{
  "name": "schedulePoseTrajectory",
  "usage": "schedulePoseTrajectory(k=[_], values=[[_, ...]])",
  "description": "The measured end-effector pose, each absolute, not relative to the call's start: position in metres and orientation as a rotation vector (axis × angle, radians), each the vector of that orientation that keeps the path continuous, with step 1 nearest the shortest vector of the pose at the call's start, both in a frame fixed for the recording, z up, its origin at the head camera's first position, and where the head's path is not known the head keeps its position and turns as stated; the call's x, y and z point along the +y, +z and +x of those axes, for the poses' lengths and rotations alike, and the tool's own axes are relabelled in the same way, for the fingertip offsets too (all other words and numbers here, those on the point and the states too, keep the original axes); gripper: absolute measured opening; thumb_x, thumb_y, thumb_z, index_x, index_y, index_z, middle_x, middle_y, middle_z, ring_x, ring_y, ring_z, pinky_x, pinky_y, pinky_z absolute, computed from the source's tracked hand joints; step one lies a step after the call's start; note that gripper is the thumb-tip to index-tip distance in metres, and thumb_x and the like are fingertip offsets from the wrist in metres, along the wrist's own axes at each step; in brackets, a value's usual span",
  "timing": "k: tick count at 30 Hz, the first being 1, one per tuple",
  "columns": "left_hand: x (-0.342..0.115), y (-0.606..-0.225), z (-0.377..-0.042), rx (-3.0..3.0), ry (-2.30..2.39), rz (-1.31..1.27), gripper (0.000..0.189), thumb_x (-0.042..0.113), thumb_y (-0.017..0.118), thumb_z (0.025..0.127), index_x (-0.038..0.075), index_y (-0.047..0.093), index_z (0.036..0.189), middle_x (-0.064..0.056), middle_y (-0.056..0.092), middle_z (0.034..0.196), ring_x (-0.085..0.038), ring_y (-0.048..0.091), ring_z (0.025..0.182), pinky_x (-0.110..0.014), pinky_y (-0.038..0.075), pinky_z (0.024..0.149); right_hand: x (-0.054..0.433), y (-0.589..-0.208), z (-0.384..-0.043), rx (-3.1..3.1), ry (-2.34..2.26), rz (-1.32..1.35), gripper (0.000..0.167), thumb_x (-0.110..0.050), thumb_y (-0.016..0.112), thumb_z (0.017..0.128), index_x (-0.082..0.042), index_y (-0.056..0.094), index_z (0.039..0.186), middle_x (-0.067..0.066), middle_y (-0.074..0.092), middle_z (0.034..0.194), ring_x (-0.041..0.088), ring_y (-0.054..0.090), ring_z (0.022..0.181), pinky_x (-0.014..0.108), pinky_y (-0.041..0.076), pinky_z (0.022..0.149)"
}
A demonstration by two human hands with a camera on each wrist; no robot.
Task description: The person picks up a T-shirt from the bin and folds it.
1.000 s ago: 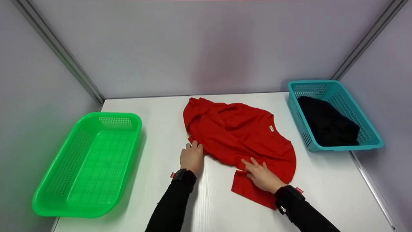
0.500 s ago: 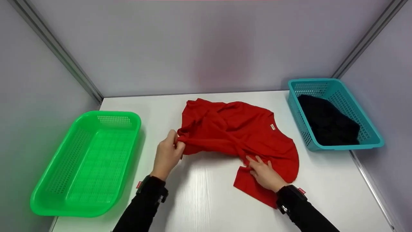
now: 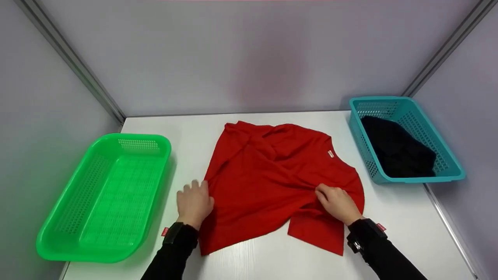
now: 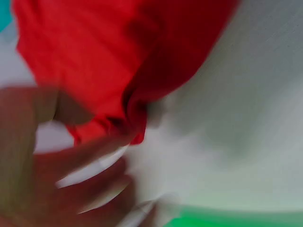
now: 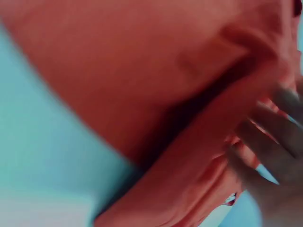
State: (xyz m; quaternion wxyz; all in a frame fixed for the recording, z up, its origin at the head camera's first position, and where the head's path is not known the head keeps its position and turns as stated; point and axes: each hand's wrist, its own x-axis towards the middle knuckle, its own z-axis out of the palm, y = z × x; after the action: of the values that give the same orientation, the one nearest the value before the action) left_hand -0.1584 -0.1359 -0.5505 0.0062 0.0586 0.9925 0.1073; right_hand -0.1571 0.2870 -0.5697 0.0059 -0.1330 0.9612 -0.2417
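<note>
A red long-sleeved shirt [image 3: 256, 182] lies spread and wrinkled on the white table, its small white label [image 3: 330, 154] at the upper right. At the shirt's left edge is my left hand [image 3: 194, 203]; the blurred left wrist view shows thumb and index finger pinching a fold of the red cloth [image 4: 80, 56]. My right hand [image 3: 337, 203] pinches the cloth at the lower right, with creases running to its fingertips. In the right wrist view, fingers [image 5: 265, 135] meet the edge of a raised fold. A sleeve end [image 3: 317, 237] pokes out below this hand.
A bare green basket [image 3: 109, 194] stands on the table's left side. At the back right, a teal basket [image 3: 404, 179] contains black cloth [image 3: 400, 147]. Grey panels [image 3: 256, 58] enclose the table at the back and both sides.
My left hand drew the shirt's lower left part outward and toward me, spreading it wide. My right hand moved slightly right, its fingers going from spread on the cloth to gathered.
</note>
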Motion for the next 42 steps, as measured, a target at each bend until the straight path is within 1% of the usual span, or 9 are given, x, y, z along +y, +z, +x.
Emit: schedulePoseTrajectory(k=[4,7,11,17,23,28,33,38,42], values=[[-0.11,-0.567,-0.183,3.258,0.316,0.774,0.016,0.012,0.073,0.09,0.008,0.069,0.106,-0.014,0.064,0.112,-0.037,0.058,0.108,-0.051,0.053,0.09,0.293,-0.581,-0.162,3.043,-0.67,-0.517,0.038,-0.011,0.065,0.1,-0.002,0.062,0.136,0.02,0.059,0.147,0.043,0.052,0.139,0.059,0.04,0.116],[-0.092,-0.575,-0.199,3.091,0.419,0.931,0.026,0.01,0.067,0.096,0.011,0.07,0.122,-0.01,0.064,0.13,-0.035,0.055,0.13,-0.051,0.05,0.107,0.297,-0.589,-0.163,2.93,-0.615,-0.507,0.053,-0.02,0.061,0.103,-0.004,0.047,0.152,0.021,0.042,0.161,0.05,0.03,0.152,0.068,0.024,0.122],[-0.078,-0.586,-0.214,2.929,0.537,0.732,0.042,0.015,0.06,0.102,0.011,0.056,0.143,-0.014,0.052,0.151,-0.043,0.041,0.147,-0.058,0.039,0.117,0.301,-0.592,-0.159,2.892,-0.617,-0.457,0.052,-0.019,0.062,0.102,-0.004,0.05,0.15,0.02,0.047,0.158,0.05,0.033,0.15,0.071,0.025,0.119],[-0.09,-0.596,-0.23,2.91,0.447,0.118,0.064,0.046,0.053,0.104,0.021,0.036,0.16,-0.019,0.027,0.168,-0.062,0.035,0.141,-0.076,0.031,0.11,0.304,-0.59,-0.153,2.891,-0.622,-0.45,0.047,-0.01,0.066,0.098,-0.005,0.057,0.144,0.018,0.053,0.154,0.048,0.04,0.147,0.075,0.028,0.114],[-0.117,-0.596,-0.236,2.982,0.153,-0.29,0.074,0.056,0.043,0.105,0.007,0.034,0.159,-0.029,0.029,0.161,-0.054,0.042,0.133,-0.066,0.041,0.1,0.304,-0.589,-0.149,2.898,-0.608,-0.419,0.044,-0.009,0.065,0.099,-0.005,0.059,0.142,0.018,0.056,0.151,0.048,0.043,0.145,0.075,0.031,0.112],[-0.122,-0.601,-0.238,3.246,0.1,0.162,0.036,0.027,0.063,0.1,-0.003,0.059,0.12,-0.024,0.054,0.12,-0.04,0.052,0.112,-0.05,0.046,0.094,0.303,-0.589,-0.148,2.907,-0.593,-0.402,0.042,-0.009,0.064,0.099,-0.005,0.06,0.141,0.018,0.058,0.148,0.047,0.045,0.144,0.074,0.033,0.111],[-0.101,-0.6,-0.241,3.07,0.434,0.751,0.021,0.008,0.063,0.098,0.003,0.063,0.118,-0.019,0.061,0.121,-0.04,0.057,0.119,-0.054,0.05,0.101,0.304,-0.588,-0.146,2.968,-0.56,-0.386,0.035,-0.008,0.064,0.098,-0.004,0.067,0.133,0.019,0.066,0.138,0.045,0.054,0.137,0.071,0.036,0.112],[-0.082,-0.595,-0.246,3.003,0.506,0.331,0.047,0.032,0.058,0.104,0.014,0.053,0.148,-0.015,0.047,0.156,-0.046,0.046,0.135,-0.059,0.044,0.109,0.307,-0.59,-0.144,3.155,-0.49,-0.475,0.024,-0.003,0.069,0.091,-0.001,0.075,0.115,0.019,0.078,0.106,0.036,0.074,0.107,0.062,0.043,0.111],[-0.085,-0.597,-0.247,2.954,0.467,-0.037,0.06,0.046,0.052,0.105,0.021,0.04,0.159,-0.018,0.026,0.168,-0.05,0.057,0.111,-0.061,0.051,0.093,0.307,-0.594,-0.144,3.283,-0.42,-0.528,0.026,-0.002,0.071,0.089,-0.001,0.074,0.116,0.011,0.068,0.063,0.029,0.073,0.069,0.055,0.051,0.104]])
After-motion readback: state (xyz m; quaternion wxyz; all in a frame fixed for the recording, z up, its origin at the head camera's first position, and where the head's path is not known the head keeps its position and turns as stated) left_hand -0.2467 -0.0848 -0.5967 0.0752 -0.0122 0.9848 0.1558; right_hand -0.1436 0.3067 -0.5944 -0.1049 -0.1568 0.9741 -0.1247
